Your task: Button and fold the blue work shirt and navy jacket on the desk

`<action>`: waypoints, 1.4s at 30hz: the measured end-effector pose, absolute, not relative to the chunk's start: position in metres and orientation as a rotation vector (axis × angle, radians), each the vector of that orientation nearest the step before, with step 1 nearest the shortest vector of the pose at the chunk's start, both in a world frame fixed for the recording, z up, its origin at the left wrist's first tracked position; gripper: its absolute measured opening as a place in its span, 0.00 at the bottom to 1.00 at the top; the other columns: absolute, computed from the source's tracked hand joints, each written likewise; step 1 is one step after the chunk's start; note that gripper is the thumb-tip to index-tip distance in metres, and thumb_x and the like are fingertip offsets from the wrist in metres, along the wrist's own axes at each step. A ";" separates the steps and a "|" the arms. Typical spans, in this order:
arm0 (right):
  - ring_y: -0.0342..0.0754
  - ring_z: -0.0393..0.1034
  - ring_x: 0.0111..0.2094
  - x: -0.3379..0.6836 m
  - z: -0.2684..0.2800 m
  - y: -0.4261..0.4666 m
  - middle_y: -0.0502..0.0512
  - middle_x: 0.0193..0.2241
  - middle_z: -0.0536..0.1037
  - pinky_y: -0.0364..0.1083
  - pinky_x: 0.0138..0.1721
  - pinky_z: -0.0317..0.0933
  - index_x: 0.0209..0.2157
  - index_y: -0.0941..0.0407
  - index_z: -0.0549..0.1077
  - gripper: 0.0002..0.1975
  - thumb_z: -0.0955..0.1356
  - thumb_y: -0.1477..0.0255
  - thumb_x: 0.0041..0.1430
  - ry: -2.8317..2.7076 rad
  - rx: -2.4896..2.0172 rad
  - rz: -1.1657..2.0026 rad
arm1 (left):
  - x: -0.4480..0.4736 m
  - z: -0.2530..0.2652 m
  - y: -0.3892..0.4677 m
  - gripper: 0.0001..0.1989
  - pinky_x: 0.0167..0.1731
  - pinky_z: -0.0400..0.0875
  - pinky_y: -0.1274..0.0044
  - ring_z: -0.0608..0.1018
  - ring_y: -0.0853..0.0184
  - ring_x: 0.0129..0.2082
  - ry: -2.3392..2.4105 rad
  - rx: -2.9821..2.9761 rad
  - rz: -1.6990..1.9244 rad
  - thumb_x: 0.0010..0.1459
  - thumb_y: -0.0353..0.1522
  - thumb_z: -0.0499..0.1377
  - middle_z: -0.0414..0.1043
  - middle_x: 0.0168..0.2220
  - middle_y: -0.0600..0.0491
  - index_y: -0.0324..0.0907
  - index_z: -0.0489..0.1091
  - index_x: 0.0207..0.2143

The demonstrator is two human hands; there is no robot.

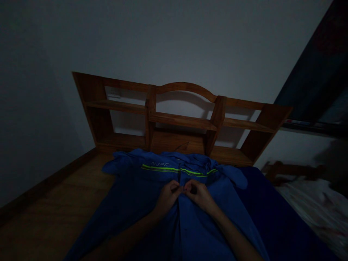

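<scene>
A blue work jacket [141, 188] lies spread out with its front up, bearing a yellow-green stripe and pale lettering across the chest. Its collar end points toward the wooden shelf unit. My left hand [169, 194] pinches the jacket's front edge at the middle, just below the stripe. Close beside it, almost touching, my right hand [198, 193] pinches the other side of the same front opening. Both sets of fingers are closed on the cloth. Whether a button or zip sits between the fingertips is too dark and small to tell.
A wooden shelf unit [183, 121] with open compartments stands against the pale wall [174, 43] behind the jacket. Wooden boards [67, 203] show at the left. Dark blue cloth [274, 214] lies to the right, with whitish crumpled fabric [318, 203] beyond it. A dark curtain [318, 69] hangs upper right.
</scene>
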State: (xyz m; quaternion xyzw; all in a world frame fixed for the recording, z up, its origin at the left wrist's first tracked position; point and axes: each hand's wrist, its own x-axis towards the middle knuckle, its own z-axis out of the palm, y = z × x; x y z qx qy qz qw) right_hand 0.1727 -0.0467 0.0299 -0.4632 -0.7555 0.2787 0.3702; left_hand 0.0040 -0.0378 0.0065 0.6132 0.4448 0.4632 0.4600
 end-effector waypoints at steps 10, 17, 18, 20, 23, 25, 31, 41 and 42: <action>0.41 0.66 0.28 0.173 0.033 -0.049 0.48 0.27 0.72 0.40 0.30 0.58 0.33 0.57 0.71 0.10 0.70 0.66 0.52 -1.949 -1.196 0.713 | 0.003 -0.001 -0.037 0.12 0.23 0.58 0.81 0.70 0.71 0.23 1.084 1.474 1.131 0.51 0.30 0.55 0.69 0.23 0.58 0.40 0.61 0.39; 0.42 0.66 0.30 0.173 0.035 -0.050 0.51 0.28 0.73 0.40 0.32 0.59 0.33 0.58 0.71 0.12 0.65 0.63 0.58 -1.920 -1.168 0.772 | 0.002 0.003 -0.039 0.12 0.25 0.61 0.81 0.71 0.71 0.25 1.031 1.535 1.138 0.51 0.28 0.54 0.68 0.23 0.58 0.41 0.59 0.40; 0.42 0.66 0.30 0.173 0.036 -0.050 0.51 0.28 0.73 0.40 0.32 0.59 0.33 0.58 0.71 0.12 0.64 0.63 0.59 -1.918 -1.170 0.772 | 0.002 0.004 -0.040 0.12 0.25 0.61 0.81 0.72 0.71 0.25 1.037 1.558 1.147 0.52 0.28 0.54 0.68 0.24 0.57 0.41 0.59 0.41; 0.42 0.66 0.30 0.172 0.037 -0.051 0.51 0.29 0.73 0.40 0.33 0.59 0.34 0.58 0.71 0.13 0.64 0.62 0.59 -1.917 -1.175 0.764 | 0.003 0.006 -0.043 0.12 0.25 0.61 0.81 0.72 0.71 0.25 1.061 1.609 1.167 0.53 0.28 0.53 0.68 0.25 0.57 0.42 0.59 0.42; 0.42 0.66 0.30 0.173 0.038 -0.051 0.51 0.29 0.73 0.40 0.32 0.58 0.34 0.58 0.71 0.12 0.65 0.62 0.58 -1.918 -1.172 0.752 | 0.004 0.012 -0.048 0.12 0.27 0.62 0.81 0.73 0.71 0.26 1.091 1.679 1.192 0.54 0.29 0.53 0.68 0.26 0.57 0.43 0.59 0.43; 0.42 0.66 0.30 0.173 0.037 -0.051 0.51 0.29 0.72 0.40 0.32 0.58 0.33 0.58 0.71 0.12 0.66 0.62 0.57 -1.901 -1.165 0.765 | 0.005 0.016 -0.051 0.12 0.28 0.63 0.81 0.73 0.71 0.27 1.101 1.711 1.208 0.55 0.29 0.52 0.68 0.27 0.57 0.44 0.60 0.43; 0.41 0.64 0.26 0.176 0.026 -0.044 0.48 0.24 0.70 0.39 0.29 0.58 0.31 0.58 0.70 0.13 0.67 0.61 0.56 -1.796 -1.102 0.970 | 0.005 0.019 -0.048 0.13 0.28 0.62 0.80 0.71 0.71 0.27 1.106 1.701 1.183 0.55 0.35 0.56 0.64 0.26 0.58 0.43 0.61 0.42; 0.40 0.64 0.20 0.178 0.014 -0.032 0.48 0.21 0.70 0.40 0.24 0.57 0.28 0.60 0.71 0.16 0.71 0.60 0.47 -1.584 -1.066 1.315 | 0.000 0.009 -0.034 0.16 0.25 0.58 0.82 0.65 0.74 0.24 0.893 1.581 1.031 0.49 0.36 0.62 0.56 0.23 0.61 0.39 0.63 0.39; 0.40 0.63 0.20 0.178 0.016 -0.032 0.48 0.20 0.70 0.39 0.24 0.56 0.27 0.60 0.71 0.16 0.71 0.60 0.46 -1.567 -1.079 1.331 | -0.001 0.010 -0.034 0.15 0.24 0.57 0.82 0.64 0.74 0.23 0.887 1.600 1.012 0.49 0.35 0.62 0.56 0.22 0.61 0.39 0.64 0.38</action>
